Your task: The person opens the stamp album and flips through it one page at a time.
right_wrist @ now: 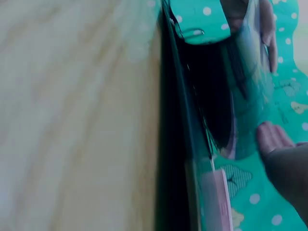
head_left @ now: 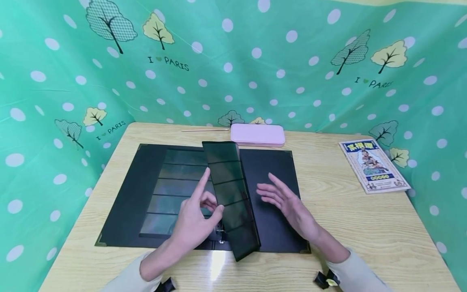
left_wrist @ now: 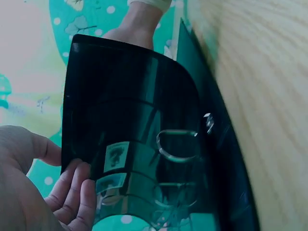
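A black ring-binder stamp album (head_left: 124, 202) lies spread on the table. One of its black pocket pages (head_left: 233, 190) stands raised and curved over the rings. My left hand (head_left: 197, 219) pinches that page's edge between thumb and fingers, its index finger pointing up along it. In the left wrist view, a couple of small stamps (left_wrist: 116, 156) show in the page's pockets near the metal rings (left_wrist: 178, 145). My right hand (head_left: 288, 207) hovers over the album's right cover, fingers extended, apart from the page in the head view. Another pocket page (head_left: 171, 186) lies flat on the left.
Behind the album sit a pink tin case (head_left: 257, 134) and a thin stick (head_left: 205, 130). A colourful printed booklet (head_left: 374, 165) lies at the table's right. Green dotted cloth (head_left: 233, 73) hangs around the back and sides.
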The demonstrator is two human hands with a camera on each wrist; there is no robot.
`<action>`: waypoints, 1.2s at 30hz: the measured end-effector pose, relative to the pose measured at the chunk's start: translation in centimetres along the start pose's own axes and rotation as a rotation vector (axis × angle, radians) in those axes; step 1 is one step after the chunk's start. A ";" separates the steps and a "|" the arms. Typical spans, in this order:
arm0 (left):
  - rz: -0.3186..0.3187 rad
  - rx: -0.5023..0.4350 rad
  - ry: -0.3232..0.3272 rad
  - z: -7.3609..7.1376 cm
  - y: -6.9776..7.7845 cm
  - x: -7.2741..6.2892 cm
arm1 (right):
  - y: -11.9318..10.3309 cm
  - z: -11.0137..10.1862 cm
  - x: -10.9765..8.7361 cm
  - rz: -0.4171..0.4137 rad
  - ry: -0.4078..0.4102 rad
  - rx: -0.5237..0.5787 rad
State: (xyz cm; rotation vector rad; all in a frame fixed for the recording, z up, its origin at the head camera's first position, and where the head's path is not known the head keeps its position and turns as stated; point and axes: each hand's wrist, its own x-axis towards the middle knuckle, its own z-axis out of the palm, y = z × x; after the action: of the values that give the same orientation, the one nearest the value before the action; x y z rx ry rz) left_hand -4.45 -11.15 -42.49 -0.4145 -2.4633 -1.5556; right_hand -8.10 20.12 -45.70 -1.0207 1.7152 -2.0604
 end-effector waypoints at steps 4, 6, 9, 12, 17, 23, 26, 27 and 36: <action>-0.023 0.006 0.023 -1.1 0.0 0.3 | 0.2 -0.9 -0.7 0.108 0.094 -0.144; -0.040 0.012 0.029 -1.7 0.0 0.5 | 0.4 -1.4 -0.9 0.150 0.117 -0.200; -0.092 0.024 0.026 -3.0 -0.1 1.0 | 0.7 -2.2 -1.1 0.211 0.145 -0.264; -0.164 0.022 0.012 -4.5 -0.3 1.5 | 0.9 -3.0 -1.3 0.277 0.176 -0.325; -0.277 -0.012 -0.021 -6.7 -1.6 2.1 | 1.4 -3.9 -1.9 0.373 0.179 -0.505; -0.355 0.009 -0.040 -8.5 -2.8 2.2 | 1.8 -4.1 -2.4 0.418 0.079 -0.801; -0.374 0.016 -0.035 -9.2 -3.0 2.3 | 2.0 -4.3 -2.6 0.424 0.035 -0.915; -0.381 0.018 -0.037 -9.5 -3.2 2.4 | 2.1 -4.3 -2.6 0.426 0.024 -0.948; -0.360 0.041 -0.004 -11.1 -3.6 2.6 | 2.2 -4.4 -2.6 0.448 0.003 -1.083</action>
State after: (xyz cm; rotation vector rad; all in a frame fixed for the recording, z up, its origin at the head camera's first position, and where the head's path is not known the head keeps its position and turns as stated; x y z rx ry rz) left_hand -7.92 -22.30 -40.02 0.0379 -2.6791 -1.6228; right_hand -9.62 24.41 -48.83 -0.7075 2.7826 -0.7828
